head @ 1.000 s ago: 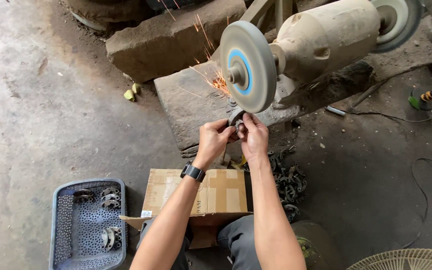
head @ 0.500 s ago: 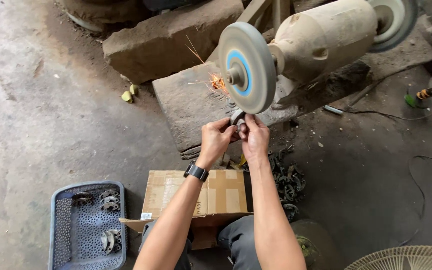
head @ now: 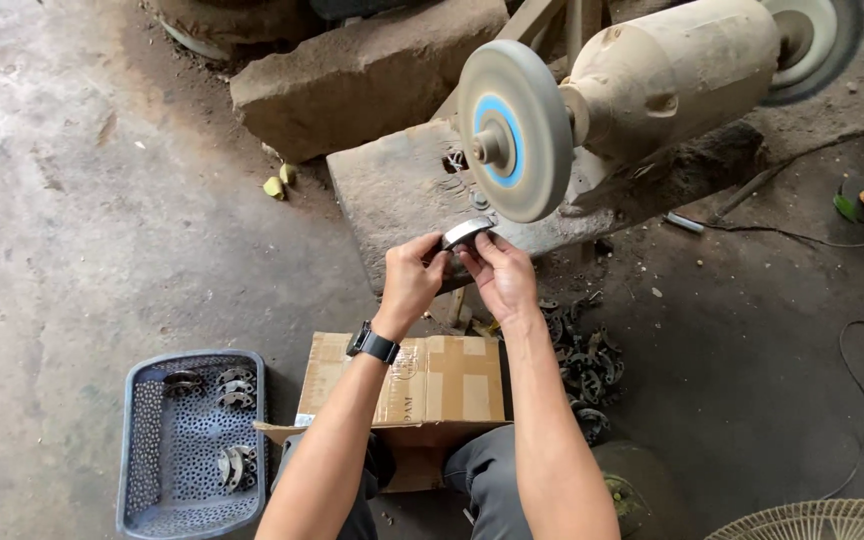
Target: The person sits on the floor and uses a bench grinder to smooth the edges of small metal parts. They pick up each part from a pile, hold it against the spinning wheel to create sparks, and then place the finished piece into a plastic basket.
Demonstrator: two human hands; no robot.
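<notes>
Left hand: My left hand (head: 414, 278) pinches the left end of a small curved metal part (head: 468, 232). My fingers are bent around it.
Right hand: My right hand (head: 500, 272) holds the right end of the same part. My thumb and fingers press on it.
Part: It is grey and shiny on top. It is just below the wheel (head: 512, 130), near its bottom edge. I cannot tell if it touches the wheel.
Wheel: It is round and grey with a blue ring in the middle. It sits on the left end of a dusty motor (head: 672, 75).
Stone: The motor stands on a flat stone block (head: 397, 195), behind the part.
Basket: A blue basket (head: 147, 440) with holes is on the floor, far down and left of the part. A few small metal parts (head: 224, 385) lie at its top end and a few more (head: 232, 465) lie by its right wall. Most of its floor is bare.
Box: A brown box (head: 422, 380) with tape is shut, between my arms, below the part. I cannot see inside it.
Pile: A dark pile of metal parts (head: 582, 360) lies on the floor, right of the box.
Watch: A black watch (head: 374, 345) is on my left wrist.
</notes>
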